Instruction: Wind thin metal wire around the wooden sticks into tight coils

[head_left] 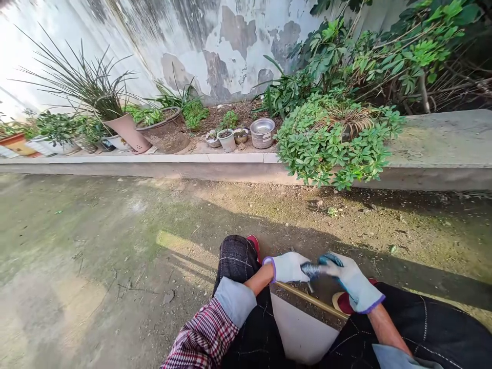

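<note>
My left hand point(290, 267) and my right hand point(352, 281) meet low in front of me, both in white work gloves with purple cuffs; dark blue coating shows on the right one. The fingers of both look curled, and motion blurs the area between them. What they grip there is hidden or too smeared to name. A short grey piece point(310, 288) pokes out just below the left fingers. Beneath the hands, between my knees, a white panel point(302, 328) with a gold-coloured edge strip point(313, 300) slants down to the right.
A low ledge point(230, 159) runs across ahead, bearing potted plants, a tilted pink pot point(128, 134), a round brown pot point(165, 133) and a metal basin point(262, 134). A leafy bush point(334, 148) overhangs its edge. Twigs point(134, 288) lie on the mossy concrete floor point(96, 230) at left.
</note>
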A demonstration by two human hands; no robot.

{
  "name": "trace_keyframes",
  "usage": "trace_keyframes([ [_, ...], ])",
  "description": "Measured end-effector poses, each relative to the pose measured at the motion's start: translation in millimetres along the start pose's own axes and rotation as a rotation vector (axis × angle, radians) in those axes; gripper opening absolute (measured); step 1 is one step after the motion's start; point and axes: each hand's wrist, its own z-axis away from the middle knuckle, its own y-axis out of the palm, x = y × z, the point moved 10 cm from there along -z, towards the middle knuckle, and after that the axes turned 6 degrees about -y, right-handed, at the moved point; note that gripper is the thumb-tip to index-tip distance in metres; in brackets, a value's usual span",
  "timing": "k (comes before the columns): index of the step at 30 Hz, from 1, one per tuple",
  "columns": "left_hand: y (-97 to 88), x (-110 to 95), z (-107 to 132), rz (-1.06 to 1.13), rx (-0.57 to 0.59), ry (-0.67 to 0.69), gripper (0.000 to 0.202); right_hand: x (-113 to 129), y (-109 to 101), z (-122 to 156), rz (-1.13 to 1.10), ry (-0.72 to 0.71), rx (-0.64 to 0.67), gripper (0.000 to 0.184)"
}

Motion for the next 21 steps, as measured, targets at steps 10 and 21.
trace_keyframes([
  [10, -35.7, 26, 1, 0.208, -0.257, -0.241, 0.027, 30, 44, 10, 0.098, -0.116, 0.111, 0.038],
  [21, -8.5, 7, 10, -0.346, -0.078, -0.164, 0.023, 33, 15, 15, 0.031, -0.083, 0.068, 0.021],
])
